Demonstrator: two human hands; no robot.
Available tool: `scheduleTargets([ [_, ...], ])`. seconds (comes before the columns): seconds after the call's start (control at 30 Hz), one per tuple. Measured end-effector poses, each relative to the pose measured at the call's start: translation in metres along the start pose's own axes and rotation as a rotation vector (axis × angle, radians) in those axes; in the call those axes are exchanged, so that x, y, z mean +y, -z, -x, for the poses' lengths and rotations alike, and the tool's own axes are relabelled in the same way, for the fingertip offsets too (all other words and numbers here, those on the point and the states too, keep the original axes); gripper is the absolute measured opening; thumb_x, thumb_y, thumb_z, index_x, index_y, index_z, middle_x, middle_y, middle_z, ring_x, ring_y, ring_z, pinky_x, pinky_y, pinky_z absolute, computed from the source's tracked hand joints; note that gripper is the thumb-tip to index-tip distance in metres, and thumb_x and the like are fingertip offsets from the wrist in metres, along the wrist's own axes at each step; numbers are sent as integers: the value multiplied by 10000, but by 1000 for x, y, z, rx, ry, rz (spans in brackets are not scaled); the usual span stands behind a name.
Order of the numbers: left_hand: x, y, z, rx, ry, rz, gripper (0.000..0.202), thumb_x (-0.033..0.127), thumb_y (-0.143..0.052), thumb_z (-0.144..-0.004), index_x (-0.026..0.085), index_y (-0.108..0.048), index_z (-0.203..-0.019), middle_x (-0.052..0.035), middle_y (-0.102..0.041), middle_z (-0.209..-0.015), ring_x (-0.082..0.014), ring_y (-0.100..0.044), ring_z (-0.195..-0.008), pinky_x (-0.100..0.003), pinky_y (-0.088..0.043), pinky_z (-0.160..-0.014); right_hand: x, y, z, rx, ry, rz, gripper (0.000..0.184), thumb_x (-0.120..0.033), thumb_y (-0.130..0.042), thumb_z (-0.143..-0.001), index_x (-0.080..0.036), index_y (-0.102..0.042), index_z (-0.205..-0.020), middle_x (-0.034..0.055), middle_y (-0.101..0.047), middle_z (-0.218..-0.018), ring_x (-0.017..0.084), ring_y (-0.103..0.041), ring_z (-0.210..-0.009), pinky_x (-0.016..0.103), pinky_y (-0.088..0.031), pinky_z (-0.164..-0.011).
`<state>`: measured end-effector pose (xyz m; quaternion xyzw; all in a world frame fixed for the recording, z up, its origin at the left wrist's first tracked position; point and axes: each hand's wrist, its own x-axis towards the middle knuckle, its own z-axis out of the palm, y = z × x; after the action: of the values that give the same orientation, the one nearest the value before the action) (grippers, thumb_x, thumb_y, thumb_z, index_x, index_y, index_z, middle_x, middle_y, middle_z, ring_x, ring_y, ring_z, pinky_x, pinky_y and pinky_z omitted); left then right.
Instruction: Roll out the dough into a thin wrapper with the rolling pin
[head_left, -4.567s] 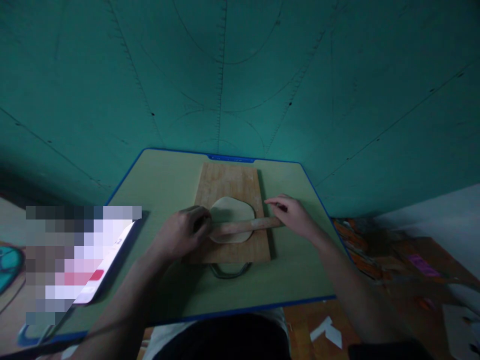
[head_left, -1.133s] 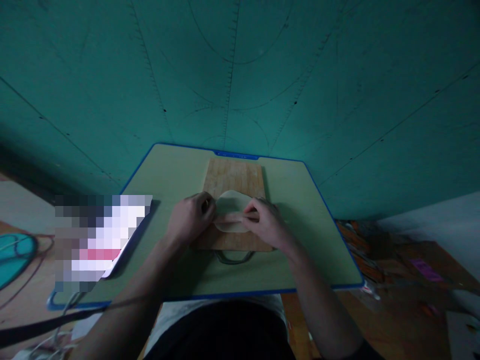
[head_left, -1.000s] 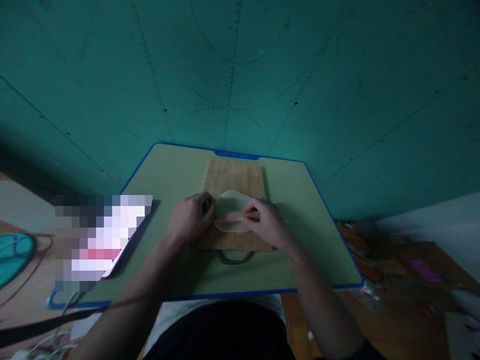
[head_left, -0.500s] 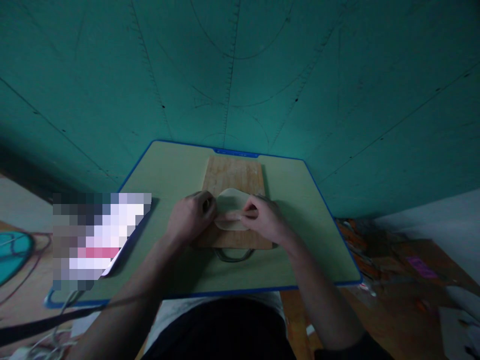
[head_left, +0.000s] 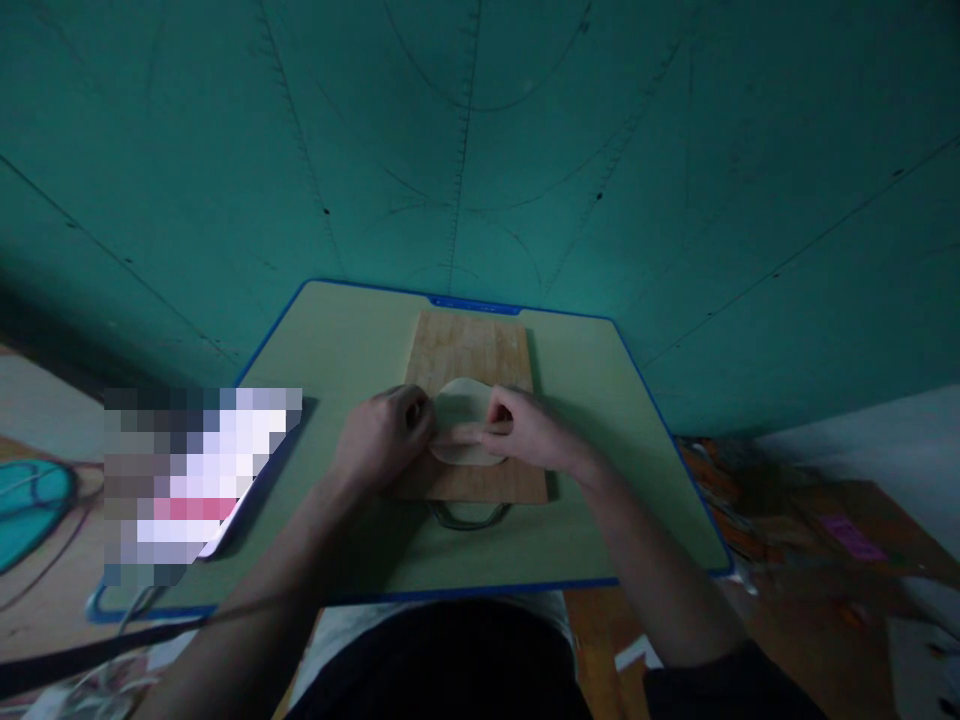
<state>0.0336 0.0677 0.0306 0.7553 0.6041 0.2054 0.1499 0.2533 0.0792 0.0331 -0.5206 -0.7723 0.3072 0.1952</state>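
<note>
A round, pale sheet of dough point(head_left: 463, 400) lies flat on a wooden cutting board point(head_left: 471, 345). Across its nearer half runs a thin wooden rolling pin point(head_left: 457, 436), of which only the middle stretch shows. My left hand point(head_left: 386, 430) is closed at the pin's left end, beside the dough's left edge. Curled over the right part of the pin is my right hand point(head_left: 529, 430), its fingertips above the dough. Both ends of the pin are mostly hidden by the hands.
The board rests on a light tabletop point(head_left: 345, 340) with a blue rim. At the left stands a lit, blurred-out screen point(head_left: 217, 470) with a cable. A green wall point(head_left: 465, 150) rises behind the table. Boxes point(head_left: 847, 530) lie low at the right.
My right hand's fingers have shifted slightly on the rolling pin, covering its right end more. The dough and my left hand look nearly the same; the view has moved a little.
</note>
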Motion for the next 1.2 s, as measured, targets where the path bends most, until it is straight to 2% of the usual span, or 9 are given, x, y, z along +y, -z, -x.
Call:
scheduleTargets([
  [0.33, 0, 0, 0, 9, -11, -9, 233, 328, -467, -907, 197, -641, -824, -88, -725, -836, -196, -637, -698, -291, -380, -616, -10, 4, -3, -34, -62, 3, 288, -277, -751, -762, -241, -472, -701, -43, -545, -667, 123, -466, -603, 276, -301, -496],
  [0.67, -1, 1, 0, 8, -16, -17, 260, 350, -456, -908, 202, -646, -809, -83, -725, -820, -191, -634, -678, -285, -380, -596, -13, 1, -2, 40, -53, 75, 399, -460, -800, -742, -247, -463, -712, -33, -569, -682, 129, -479, -614, 280, -309, -521],
  [0.77, -1, 1, -1, -3, 5, -5, 259, 339, -451, -901, 198, -645, -804, -88, -723, -814, -193, -629, -676, -291, -374, -603, -15, 0, -1, 44, -59, 76, 400, -461, -802, -739, -247, -465, -714, -34, -558, -684, 134, -474, -621, 289, -305, -533],
  [0.87, -2, 1, -1, -15, 13, 17, 251, 342, -452, -897, 203, -637, -799, -83, -714, -799, -187, -621, -666, -287, -368, -597, -11, 0, 0, 78, -34, -31, 360, -467, -795, -740, -241, -515, -753, -32, -574, -723, 144, -509, -674, 283, -347, -570],
  [1.03, -3, 1, -1, -29, 10, 55, 240, 332, -453, -896, 207, -623, -781, -70, -698, -775, -172, -608, -649, -280, -369, -594, 0, 8, 1, 143, 88, -360, 219, -402, -693, -800, -225, -650, -921, 13, -659, -894, 167, -577, -817, 299, -444, -707],
  [1.2, -4, 1, 0, -42, 8, 65, 248, 340, -446, -903, 212, -609, -767, -60, -688, -760, -168, -592, -628, -279, -366, -588, -1, 15, 7, 110, 91, -639, 196, -421, -658, -786, -236, -671, -848, 21, -676, -868, 171, -592, -804, 314, -473, -712],
])
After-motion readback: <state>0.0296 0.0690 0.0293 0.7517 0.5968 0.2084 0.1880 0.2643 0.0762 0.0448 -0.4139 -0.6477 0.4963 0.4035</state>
